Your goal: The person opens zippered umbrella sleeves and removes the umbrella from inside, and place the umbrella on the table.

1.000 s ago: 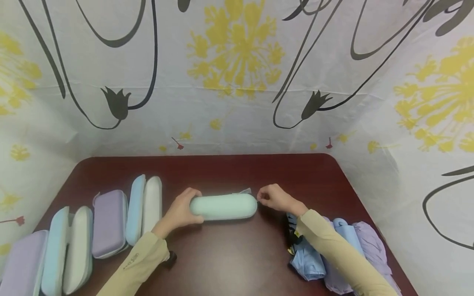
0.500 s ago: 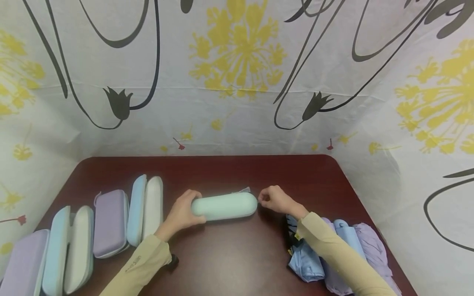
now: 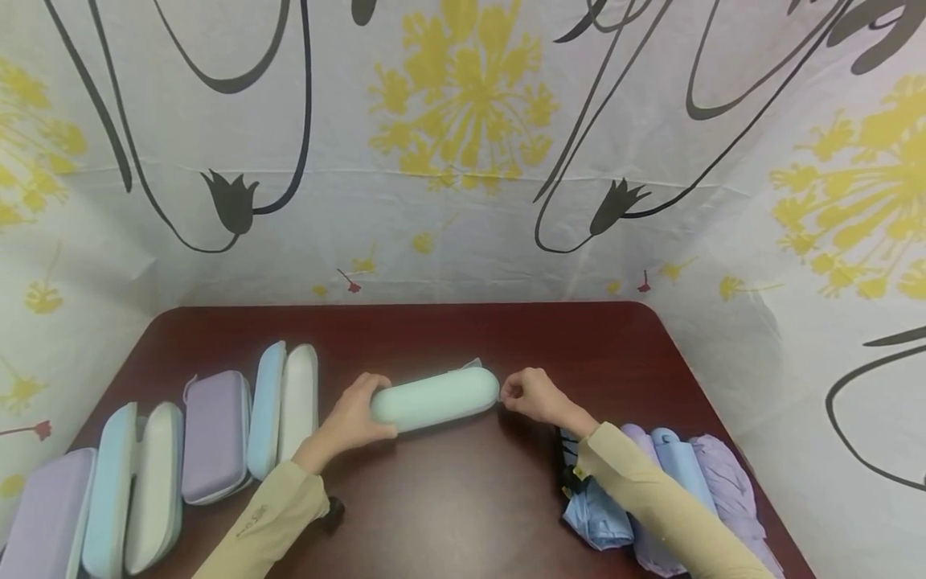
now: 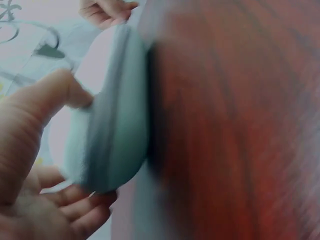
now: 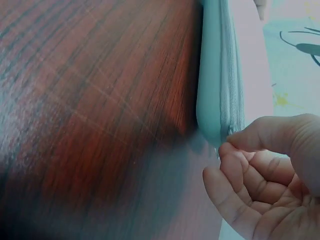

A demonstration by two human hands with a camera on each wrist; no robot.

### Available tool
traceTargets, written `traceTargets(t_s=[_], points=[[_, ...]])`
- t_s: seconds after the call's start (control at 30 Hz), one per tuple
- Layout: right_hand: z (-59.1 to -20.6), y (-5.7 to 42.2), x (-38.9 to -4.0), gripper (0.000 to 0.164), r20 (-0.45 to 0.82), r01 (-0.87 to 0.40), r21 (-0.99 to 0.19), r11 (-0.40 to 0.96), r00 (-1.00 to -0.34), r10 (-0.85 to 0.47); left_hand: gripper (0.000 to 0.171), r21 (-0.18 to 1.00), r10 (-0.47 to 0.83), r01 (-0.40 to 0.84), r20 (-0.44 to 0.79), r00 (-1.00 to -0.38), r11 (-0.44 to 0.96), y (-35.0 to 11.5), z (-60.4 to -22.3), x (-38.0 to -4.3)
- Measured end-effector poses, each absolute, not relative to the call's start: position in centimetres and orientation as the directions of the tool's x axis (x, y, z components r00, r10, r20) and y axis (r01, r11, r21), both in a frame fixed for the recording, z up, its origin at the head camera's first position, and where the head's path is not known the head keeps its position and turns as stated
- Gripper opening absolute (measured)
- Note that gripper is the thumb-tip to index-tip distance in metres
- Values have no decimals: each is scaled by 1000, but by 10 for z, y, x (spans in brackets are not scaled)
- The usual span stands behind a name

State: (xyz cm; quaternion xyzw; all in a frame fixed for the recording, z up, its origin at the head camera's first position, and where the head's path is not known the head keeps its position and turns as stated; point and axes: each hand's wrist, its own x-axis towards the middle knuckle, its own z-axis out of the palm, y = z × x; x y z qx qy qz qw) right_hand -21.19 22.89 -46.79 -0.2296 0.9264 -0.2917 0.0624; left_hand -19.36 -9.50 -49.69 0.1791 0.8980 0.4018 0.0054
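Note:
A mint-green hard zippered case lies at the middle of the table, its right end angled toward the back. My left hand grips its left end, thumb on the near side. In the left wrist view, that thumb presses by the zipper seam. At the right end, my right hand pinches the zipper pull, mostly hidden by the fingertips. The right wrist view shows the grey zipper running along the side to this thumb and finger. A pale strap sticks out behind the case.
Along the left stand purple cases, light blue cases and whitish cases. Folded umbrellas, blue and purple, lie at the right under my right forearm. A small black object is beside my left cuff. Patterned cloth rises behind the table.
The case's right end has swung slightly toward the back of the table. My right hand has come a little nearer to me, still at that end, while my left keeps its grip.

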Motion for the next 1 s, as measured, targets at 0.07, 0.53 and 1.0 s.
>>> traceTargets(t_s=[0.07, 0.53, 1.0], points=[[-468, 228, -212, 4, 21, -381, -574, 724, -891, -453, 58, 731, 362, 348, 147, -920, 587, -100, -497, -194], [-471, 215, -215, 9, 67, -363, -580, 730, -914, -401, 54, 710, 205, 226, 118, -972, 667, -85, -500, -173], [-470, 185, -204, 9, 128, -442, -573, 690, -880, -458, 46, 701, 136, 157, 86, -987, 696, -66, -491, -149]])
